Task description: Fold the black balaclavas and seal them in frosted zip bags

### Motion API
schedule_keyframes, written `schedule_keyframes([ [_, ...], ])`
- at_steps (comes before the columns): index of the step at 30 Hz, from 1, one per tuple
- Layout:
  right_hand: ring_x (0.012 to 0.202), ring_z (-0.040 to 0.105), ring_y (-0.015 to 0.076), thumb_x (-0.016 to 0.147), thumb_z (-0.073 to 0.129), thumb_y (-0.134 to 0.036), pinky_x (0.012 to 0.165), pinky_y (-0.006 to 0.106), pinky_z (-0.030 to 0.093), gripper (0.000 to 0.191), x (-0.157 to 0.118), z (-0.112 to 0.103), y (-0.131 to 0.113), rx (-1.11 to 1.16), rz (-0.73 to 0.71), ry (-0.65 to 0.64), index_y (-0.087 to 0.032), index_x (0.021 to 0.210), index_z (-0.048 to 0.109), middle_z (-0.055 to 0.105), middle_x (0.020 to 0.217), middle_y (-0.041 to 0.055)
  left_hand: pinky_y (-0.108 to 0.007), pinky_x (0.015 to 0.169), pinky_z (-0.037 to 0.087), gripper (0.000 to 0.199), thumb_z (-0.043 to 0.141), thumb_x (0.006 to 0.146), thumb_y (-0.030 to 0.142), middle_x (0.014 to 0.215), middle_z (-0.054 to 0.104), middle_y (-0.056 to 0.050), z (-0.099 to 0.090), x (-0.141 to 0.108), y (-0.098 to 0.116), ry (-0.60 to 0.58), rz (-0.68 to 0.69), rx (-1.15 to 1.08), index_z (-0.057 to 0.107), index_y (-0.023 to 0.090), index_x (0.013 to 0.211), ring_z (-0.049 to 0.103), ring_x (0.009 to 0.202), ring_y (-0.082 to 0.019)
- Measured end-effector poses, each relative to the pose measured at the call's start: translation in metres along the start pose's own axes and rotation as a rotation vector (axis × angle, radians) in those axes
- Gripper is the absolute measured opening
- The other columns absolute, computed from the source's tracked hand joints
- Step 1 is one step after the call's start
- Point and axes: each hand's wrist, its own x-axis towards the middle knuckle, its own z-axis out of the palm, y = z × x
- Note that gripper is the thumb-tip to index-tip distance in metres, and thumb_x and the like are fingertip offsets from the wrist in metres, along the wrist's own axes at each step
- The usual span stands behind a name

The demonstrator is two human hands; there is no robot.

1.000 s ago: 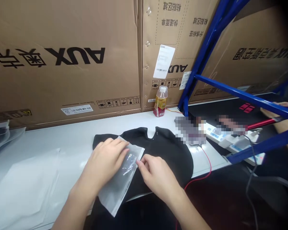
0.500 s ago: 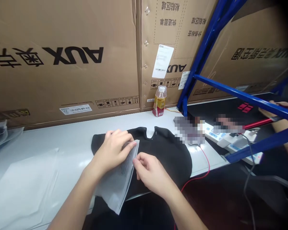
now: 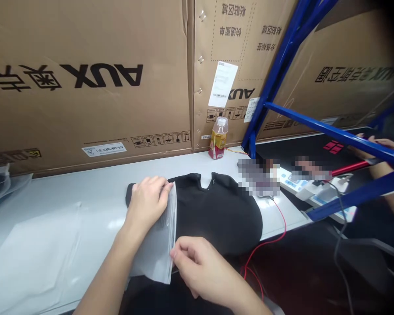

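Tightly, the left hand (image 3: 146, 203) curls its fingers over the top of a clear plastic bag (image 3: 154, 247), and the right hand's (image 3: 200, 267) fingertips (image 3: 174, 253) pinch its edge, beside a black garment (image 3: 216, 218)

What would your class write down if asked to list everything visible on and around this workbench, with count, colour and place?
cardboard cartons: three, brown with black AUX print, behind the bench
workbench: one, white, across the view
drink bottle: one, yellow label, at the cartons' foot
black garment: one, black, lying on the bench
plastic bag: one, translucent, on the garment's near side
plastic sheet: one, translucent, on the bench at left
power strip: one, white, at the bench's right end
red wire: one, red, hanging off the bench
steel rack: one, blue, at right
co-worker's hand: one, behind the rack
left hand: on the bag's upper end
right hand: at the bag's edge
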Motion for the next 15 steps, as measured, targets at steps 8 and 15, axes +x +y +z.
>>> schedule_keyframes([
  [8, 0.035, 0.043, 0.0052, 0.108, 0.043, -0.059, 0.037, 0.017, 0.029, 0.046, 0.014, -0.004, 0.011, 0.187, -0.028, 0.065, -0.023, 0.079, 0.044, 0.049, 0.057, -0.0099, -0.058, 0.118, 0.039, 0.052, 0.051, 0.104, 0.053, 0.158, 0.052, -0.007, 0.005, -0.049, 0.003, -0.052, 0.084, -0.070, 0.050, 0.036, 0.152, 0.047, 0.146, -0.034],
  [15, 0.033, 0.041, 0.0051, 0.108, 0.044, -0.059, 0.036, 0.017, 0.029, 0.048, 0.020, -0.002, 0.015, 0.225, -0.040, 0.090, -0.023, 0.077, 0.045, 0.045, 0.055, -0.0113, -0.066, 0.131, 0.014, 0.061, 0.044, 0.110, 0.045, 0.173, 0.034, 0.003, 0.014, -0.085, -0.010, -0.245, 0.234, -0.099, 0.024, 0.044, 0.167, 0.028, 0.161, -0.032],
])
